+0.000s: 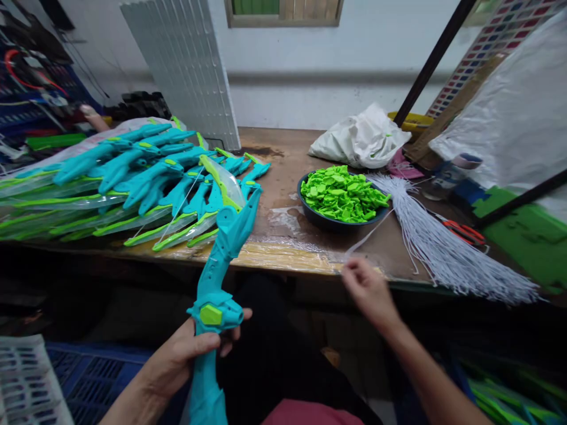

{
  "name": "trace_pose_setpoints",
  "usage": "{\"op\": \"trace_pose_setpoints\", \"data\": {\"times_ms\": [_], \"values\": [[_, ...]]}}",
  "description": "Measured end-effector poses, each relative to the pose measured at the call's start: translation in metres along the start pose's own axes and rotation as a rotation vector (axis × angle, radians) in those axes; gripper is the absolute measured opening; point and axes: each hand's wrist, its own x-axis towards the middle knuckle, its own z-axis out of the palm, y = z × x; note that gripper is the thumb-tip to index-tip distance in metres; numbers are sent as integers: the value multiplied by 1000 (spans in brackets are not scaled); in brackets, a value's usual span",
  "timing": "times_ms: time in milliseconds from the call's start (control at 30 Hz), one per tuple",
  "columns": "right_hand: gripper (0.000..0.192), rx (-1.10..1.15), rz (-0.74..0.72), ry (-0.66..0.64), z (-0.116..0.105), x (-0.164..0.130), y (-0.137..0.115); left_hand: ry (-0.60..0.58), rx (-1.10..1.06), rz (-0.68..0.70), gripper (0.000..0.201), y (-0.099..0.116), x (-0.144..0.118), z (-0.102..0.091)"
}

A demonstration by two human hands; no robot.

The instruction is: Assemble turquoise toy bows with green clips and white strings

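My left hand [177, 354] is wrapped round the grip of a turquoise toy bow [211, 274], held upright in front of the table edge. A lime-green hexagonal piece sits at the bow's middle, and a green and clear limb [225, 183] shows at its top. Just off the table's front edge, my right hand [367, 292] has its fingers pinched on the end of a thin white string [370, 236]. That string runs up toward the bundle of white strings [443, 248]. Beside it stands a dark bowl [325, 223] heaped with small green plastic pieces [343, 192].
Several toy bows [163, 165] lie piled at the table's left. A white sack [361, 139] rests behind the bowl. Red-handled scissors [465, 232] lie at the right near a green block [522, 236]. Below are a blue crate [97, 378] and a bin with more bows [509, 395].
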Motion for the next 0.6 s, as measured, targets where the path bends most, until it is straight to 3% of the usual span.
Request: {"op": "trace_pose_setpoints", "data": {"times_ms": [67, 133, 233, 333, 433, 500, 600], "values": [[25, 149, -88, -216, 40, -36, -43, -60, -10, -31, 55, -3, 12, 7], [19, 492, -140, -540, 72, -69, -77, -124, 3, -82, 55, -5, 22, 12], [15, 938, 119, -822, 98, -99, -102, -157, 55, -119, 45, -7, 28, 12], [36, 1215, 430, -963, 109, -99, -104, -155, 155, -111, 41, -11, 25, 6], [48, 1412, 658, -849, 114, -80, -97, -192, 231, -162, 46, -21, 17, -2], [42, 1548, 809, -665, 115, -64, -90, -203, 274, -208, 51, -32, 10, -10], [27, 1654, 910, -393, 114, -42, -72, -181, 406, -258, 51, -48, -3, -26]]}}
